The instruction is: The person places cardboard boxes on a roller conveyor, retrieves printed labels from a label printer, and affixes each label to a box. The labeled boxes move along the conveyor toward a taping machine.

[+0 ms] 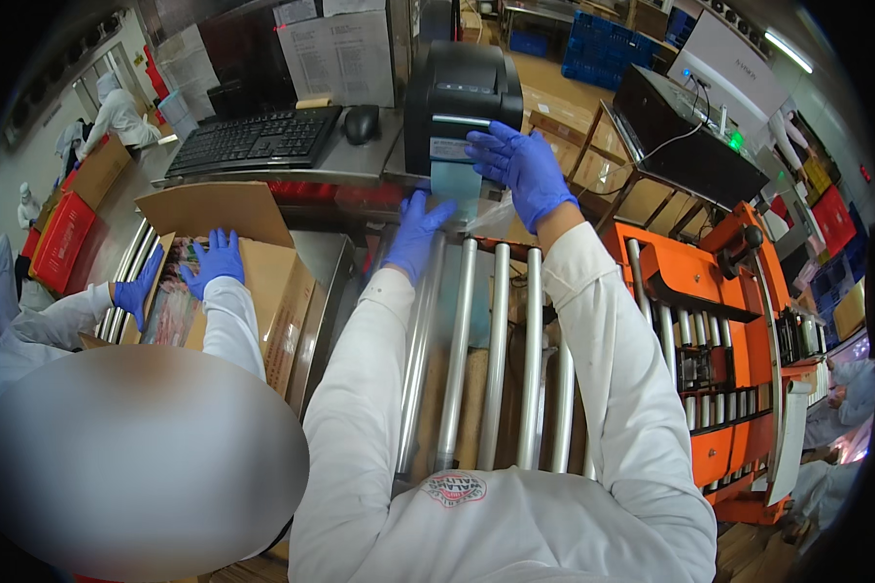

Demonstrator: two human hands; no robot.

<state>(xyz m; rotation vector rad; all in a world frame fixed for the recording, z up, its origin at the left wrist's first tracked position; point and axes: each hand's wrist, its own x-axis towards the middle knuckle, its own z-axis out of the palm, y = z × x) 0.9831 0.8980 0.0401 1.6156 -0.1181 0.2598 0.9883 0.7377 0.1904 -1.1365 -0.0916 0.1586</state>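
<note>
A black label printer [463, 95] stands before me, with a printed label [450, 149] on bluish backing coming out of its front slot. My right hand [525, 171], in a blue glove, is at the label's right edge, fingertips over its margin; whether they pinch it is unclear. Lower and to the left, my left hand [414, 232], gloved too, has its thumb and fingers apart beside the lower end of the backing strip [456, 182]. It appears to hold nothing. Metal conveyor rollers [493, 350] run beneath my forearms.
On the left, a co-worker's gloved hands [219, 262] rest at an open cardboard box [262, 291] with plastic-wrapped contents. A keyboard [255, 138] and mouse [361, 124] lie on the metal shelf. An orange roller machine [700, 321] stands right, below a black case [689, 135].
</note>
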